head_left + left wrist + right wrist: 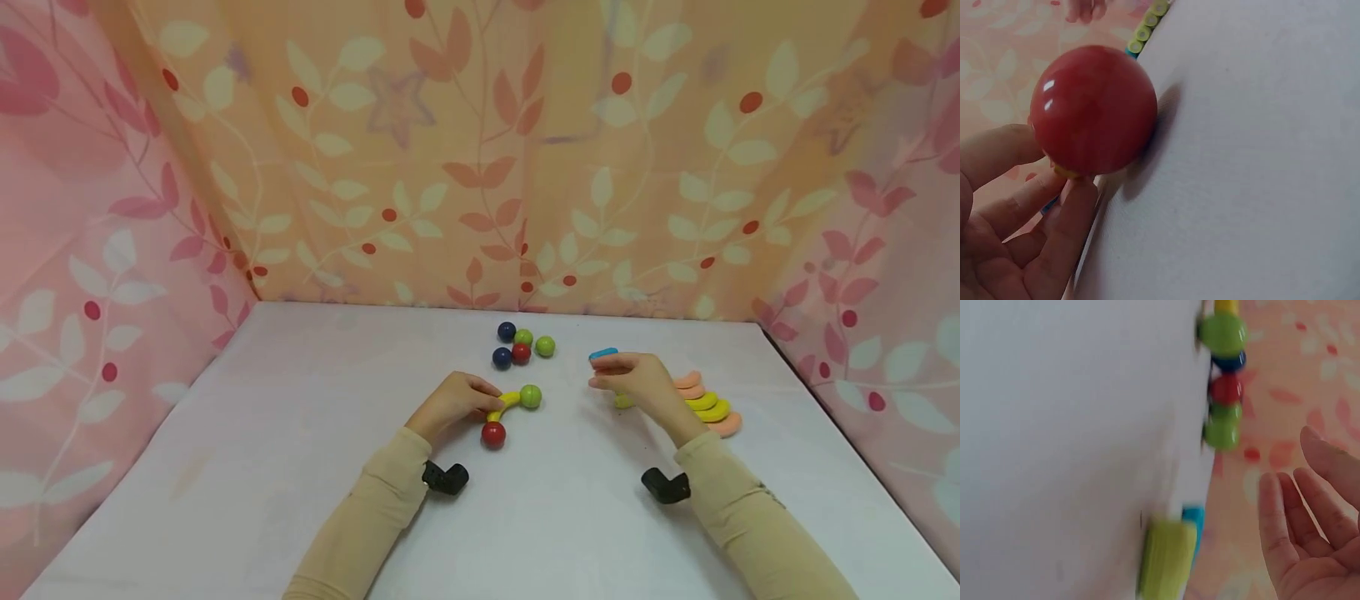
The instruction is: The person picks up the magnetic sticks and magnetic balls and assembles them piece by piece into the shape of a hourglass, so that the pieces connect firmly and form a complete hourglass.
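Observation:
My left hand holds a yellow curved piece between thumb and fingers. At its far end sits a green ball, and a red ball is at its near end. In the left wrist view the red ball is large before the fingertips and hides most of the yellow piece. My right hand is over the table at the right, holding nothing, its fingers extended. Near it lie a blue piece and a light green piece, the latter partly behind the hand.
Behind my left hand, several loose balls lie together: dark blue, green and red. Right of my right hand, pink and yellow curved pieces lie in a row. Patterned curtains enclose the white table.

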`<state>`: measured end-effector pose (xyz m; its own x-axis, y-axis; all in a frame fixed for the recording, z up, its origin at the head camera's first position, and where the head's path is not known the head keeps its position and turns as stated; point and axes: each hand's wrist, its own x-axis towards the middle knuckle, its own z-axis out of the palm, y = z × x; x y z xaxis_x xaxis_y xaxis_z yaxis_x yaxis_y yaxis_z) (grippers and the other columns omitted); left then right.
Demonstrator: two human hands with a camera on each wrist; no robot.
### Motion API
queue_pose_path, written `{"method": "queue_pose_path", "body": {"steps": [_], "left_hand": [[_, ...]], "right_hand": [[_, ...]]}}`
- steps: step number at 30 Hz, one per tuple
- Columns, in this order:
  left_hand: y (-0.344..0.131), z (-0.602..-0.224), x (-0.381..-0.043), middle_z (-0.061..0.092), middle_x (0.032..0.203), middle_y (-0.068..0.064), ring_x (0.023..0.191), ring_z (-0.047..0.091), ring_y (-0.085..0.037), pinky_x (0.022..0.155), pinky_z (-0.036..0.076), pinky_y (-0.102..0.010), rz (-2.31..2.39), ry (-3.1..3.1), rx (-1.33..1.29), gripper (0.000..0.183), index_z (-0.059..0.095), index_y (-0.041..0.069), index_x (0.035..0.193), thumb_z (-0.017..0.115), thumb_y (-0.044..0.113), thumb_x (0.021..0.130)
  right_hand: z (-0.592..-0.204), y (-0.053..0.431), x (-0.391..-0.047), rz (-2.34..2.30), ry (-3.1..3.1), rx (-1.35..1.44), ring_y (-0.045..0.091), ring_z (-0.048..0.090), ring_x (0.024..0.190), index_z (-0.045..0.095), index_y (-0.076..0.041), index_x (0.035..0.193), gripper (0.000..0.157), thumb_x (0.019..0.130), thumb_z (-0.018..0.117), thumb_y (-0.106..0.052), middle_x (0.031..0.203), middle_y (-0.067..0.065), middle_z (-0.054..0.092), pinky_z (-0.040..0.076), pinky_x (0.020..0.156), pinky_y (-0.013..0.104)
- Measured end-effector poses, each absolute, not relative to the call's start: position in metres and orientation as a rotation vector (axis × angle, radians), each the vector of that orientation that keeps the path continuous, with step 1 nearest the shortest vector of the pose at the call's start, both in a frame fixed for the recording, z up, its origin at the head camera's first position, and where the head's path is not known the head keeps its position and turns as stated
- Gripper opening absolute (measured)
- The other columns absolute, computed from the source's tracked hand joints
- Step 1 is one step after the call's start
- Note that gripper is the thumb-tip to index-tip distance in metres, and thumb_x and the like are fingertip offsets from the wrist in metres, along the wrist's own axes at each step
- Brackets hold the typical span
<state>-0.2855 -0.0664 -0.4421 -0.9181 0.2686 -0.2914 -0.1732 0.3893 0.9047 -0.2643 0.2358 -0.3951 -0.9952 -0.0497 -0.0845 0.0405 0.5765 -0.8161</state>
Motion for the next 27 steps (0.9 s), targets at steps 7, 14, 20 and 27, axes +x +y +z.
{"method": "queue_pose_path", "body": {"steps": [7, 14, 20, 27], "left_hand": [[-0.066, -0.441, -0.288, 0.070, 0.103, -0.007, 0.084, 0.062, -0.016, 0.076, 0.055, -0.023, 1.542, 2.258, 0.051, 0.024, 0.076, 0.005, 0.105, 0.079, 0.017, 0.084], [-0.069, -0.444, -0.288, 0.070, 0.108, -0.007, 0.087, 0.064, -0.015, 0.079, 0.057, -0.026, 1.593, 2.214, 0.063, 0.024, 0.075, 0.006, 0.107, 0.078, 0.015, 0.085], [-0.070, -0.445, -0.290, 0.069, 0.109, -0.008, 0.088, 0.063, -0.016, 0.080, 0.060, -0.029, 1.627, 2.168, 0.073, 0.025, 0.074, 0.006, 0.109, 0.078, 0.014, 0.085], [-0.070, -0.447, -0.290, 0.068, 0.111, -0.008, 0.091, 0.064, -0.017, 0.083, 0.060, -0.029, 1.616, 2.168, 0.060, 0.026, 0.074, 0.007, 0.109, 0.078, 0.017, 0.085]], "right_hand": [[-0.379, 0.301, -0.256, -1.321, 2.695, 0.139, 0.035, 0.051, 0.130, 0.050, -0.011, 0.145, 0.081, 0.085, 0.066, -0.064, 0.144, 0.017, 0.055, 0.044, 0.108, 0.054], [-0.389, 0.339, -0.263, -1.281, 2.640, 0.248, 0.041, 0.034, 0.143, 0.043, -0.012, 0.150, 0.080, 0.091, 0.059, -0.063, 0.151, 0.021, 0.046, 0.024, 0.110, 0.068], [-0.397, 0.357, -0.270, -1.188, 2.613, 0.306, 0.047, 0.027, 0.139, 0.039, -0.014, 0.152, 0.078, 0.092, 0.057, -0.061, 0.159, 0.024, 0.030, 0.037, 0.101, 0.064], [-0.405, 0.375, -0.275, -1.155, 2.603, 0.249, 0.048, 0.024, 0.140, 0.040, -0.012, 0.151, 0.074, 0.094, 0.059, -0.055, 0.158, 0.025, 0.031, 0.026, 0.107, 0.067]]}}
